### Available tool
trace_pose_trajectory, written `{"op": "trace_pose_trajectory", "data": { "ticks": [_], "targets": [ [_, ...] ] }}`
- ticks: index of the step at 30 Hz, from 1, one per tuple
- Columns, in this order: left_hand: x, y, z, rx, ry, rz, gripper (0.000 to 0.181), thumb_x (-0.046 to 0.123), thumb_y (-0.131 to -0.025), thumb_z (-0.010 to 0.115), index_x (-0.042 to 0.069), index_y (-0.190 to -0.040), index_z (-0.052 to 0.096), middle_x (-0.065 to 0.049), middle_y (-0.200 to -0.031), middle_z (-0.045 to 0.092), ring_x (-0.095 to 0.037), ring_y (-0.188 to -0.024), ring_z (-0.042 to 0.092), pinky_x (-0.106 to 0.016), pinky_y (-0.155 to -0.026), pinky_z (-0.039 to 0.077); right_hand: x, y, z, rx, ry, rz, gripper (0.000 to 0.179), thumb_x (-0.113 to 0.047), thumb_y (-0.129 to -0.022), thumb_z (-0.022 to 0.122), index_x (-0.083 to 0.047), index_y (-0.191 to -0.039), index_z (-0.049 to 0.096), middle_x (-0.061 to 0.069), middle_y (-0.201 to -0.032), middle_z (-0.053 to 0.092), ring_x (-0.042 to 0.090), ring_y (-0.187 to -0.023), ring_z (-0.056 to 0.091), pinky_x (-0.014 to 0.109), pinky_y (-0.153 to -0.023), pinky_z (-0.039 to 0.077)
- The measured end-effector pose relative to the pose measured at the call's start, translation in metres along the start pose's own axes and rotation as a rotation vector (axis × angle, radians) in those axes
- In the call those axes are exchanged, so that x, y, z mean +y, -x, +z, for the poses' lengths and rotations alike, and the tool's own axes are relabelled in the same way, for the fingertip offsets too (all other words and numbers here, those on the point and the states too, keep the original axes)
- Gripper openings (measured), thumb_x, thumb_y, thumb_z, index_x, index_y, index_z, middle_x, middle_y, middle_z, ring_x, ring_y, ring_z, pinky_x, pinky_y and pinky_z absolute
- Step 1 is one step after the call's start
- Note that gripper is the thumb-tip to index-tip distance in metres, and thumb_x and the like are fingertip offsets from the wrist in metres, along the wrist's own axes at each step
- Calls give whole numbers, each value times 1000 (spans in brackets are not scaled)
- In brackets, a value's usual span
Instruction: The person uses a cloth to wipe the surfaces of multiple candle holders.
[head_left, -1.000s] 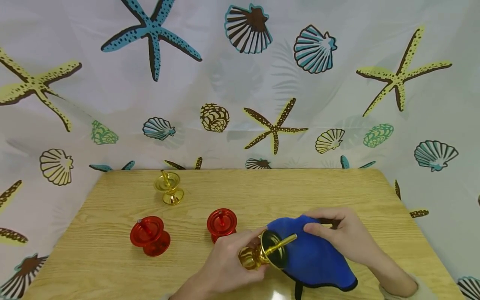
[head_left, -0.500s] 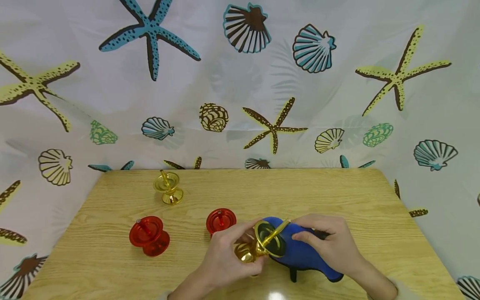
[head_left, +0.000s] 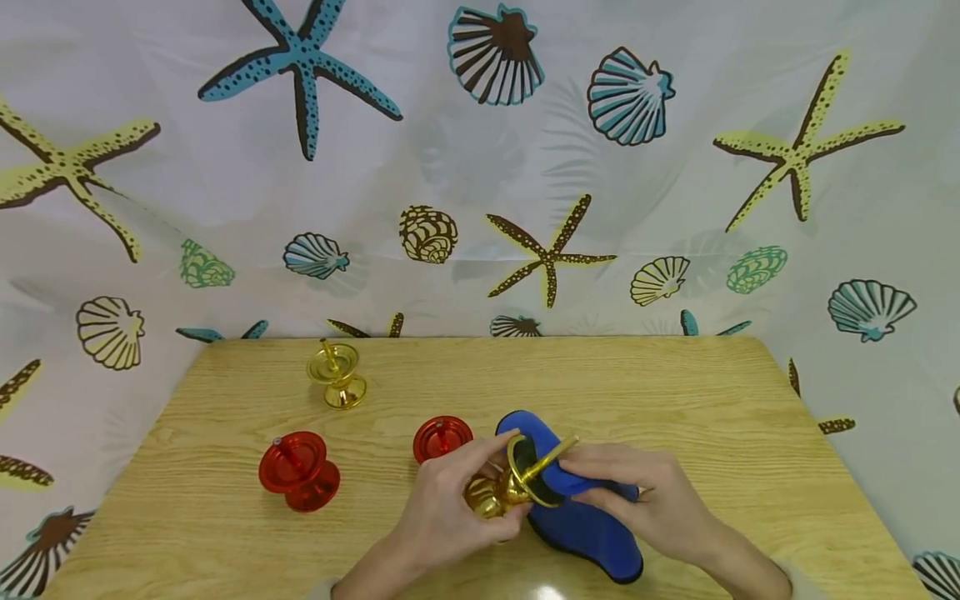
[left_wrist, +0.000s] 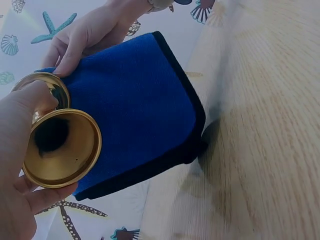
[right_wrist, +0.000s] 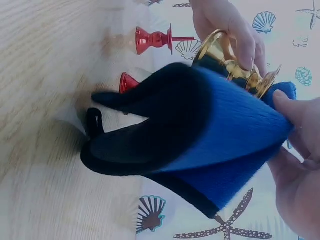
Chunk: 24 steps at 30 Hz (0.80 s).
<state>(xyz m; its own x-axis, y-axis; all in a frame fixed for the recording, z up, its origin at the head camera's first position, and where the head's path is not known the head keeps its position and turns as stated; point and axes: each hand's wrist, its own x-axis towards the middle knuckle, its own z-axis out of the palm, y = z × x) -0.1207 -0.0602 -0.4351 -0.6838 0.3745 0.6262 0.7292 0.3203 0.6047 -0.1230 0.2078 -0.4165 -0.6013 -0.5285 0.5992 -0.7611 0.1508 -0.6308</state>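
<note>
My left hand [head_left: 438, 517] grips a shiny gold candle holder [head_left: 486, 498] round its stem, tilted so its dish and spike point up and right. In the left wrist view its flared, hollow base [left_wrist: 82, 155] faces the camera. My right hand [head_left: 648, 492] pinches a blue cloth [head_left: 588, 537] with black edging between thumb and fingers. The pinched part of the cloth lies right at the dish's rim, partly behind it. The rest hangs down in folds, with a small black loop [right_wrist: 94, 122] at one edge in the right wrist view.
Two red candle holders stand on the wooden table [head_left: 187, 533]: one at the left [head_left: 300, 471], the other [head_left: 442, 439] just behind my left hand and partly hidden by it. A second gold candle holder [head_left: 341, 387] is farther back. A curtain [head_left: 450, 158] printed with shells and starfish surrounds the table.
My right hand has moved left with the cloth, bringing it against the dish and folding it over. The held candle holder has shifted slightly left and up. Those on the table have stayed put.
</note>
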Motion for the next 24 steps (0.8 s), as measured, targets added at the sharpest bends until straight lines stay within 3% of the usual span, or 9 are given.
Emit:
{"op": "trace_pose_trajectory", "data": {
  "ticks": [5,8,12,16,19,24],
  "targets": [
    [1,-1,2,-9,-49,43,74,7,-68,92,2,-138,67,-1,-96,77,-6,-79,74,-13,-73,59,-1,0,-1,30,7,-40,43,15,-79,80,-3,-118,78,16,-109,81,10,-114,75,21,-92,61],
    [0,-1,4,6,-110,59,73,9,-67,92,3,-136,68,0,-93,77,-6,-77,74,-13,-71,58,-4,0,0,14,98,-72,41,10,-81,82,-5,-119,78,13,-109,81,16,-106,78,19,-94,59],
    [-2,0,9,15,-227,74,74,16,-65,95,5,-134,70,2,-90,76,-4,-76,72,-13,-68,56,-10,0,3,-1,193,-98,42,8,-80,83,-6,-119,79,9,-106,80,17,-91,79,14,-84,59],
    [-2,3,14,16,-394,116,73,24,-64,98,8,-131,72,5,-87,72,-2,-71,64,-10,-60,48,-22,0,10,36,214,10,37,7,-82,83,-8,-116,80,4,-101,80,11,-85,77,13,-74,58],
    [0,4,19,21,-509,158,73,28,-62,99,9,-128,74,6,-85,69,-1,-67,56,-8,-54,41,-32,-3,15,67,241,186,26,-4,-89,82,-14,-112,82,-1,-100,82,6,-85,77,13,-68,58],
    [3,6,24,26,-618,220,72,29,-63,99,7,-126,74,5,-88,71,-6,-71,62,-15,-57,53,-43,-10,20,98,243,431,16,-20,-94,79,-19,-110,83,-4,-100,83,6,-86,78,18,-61,59]
  ]
}}
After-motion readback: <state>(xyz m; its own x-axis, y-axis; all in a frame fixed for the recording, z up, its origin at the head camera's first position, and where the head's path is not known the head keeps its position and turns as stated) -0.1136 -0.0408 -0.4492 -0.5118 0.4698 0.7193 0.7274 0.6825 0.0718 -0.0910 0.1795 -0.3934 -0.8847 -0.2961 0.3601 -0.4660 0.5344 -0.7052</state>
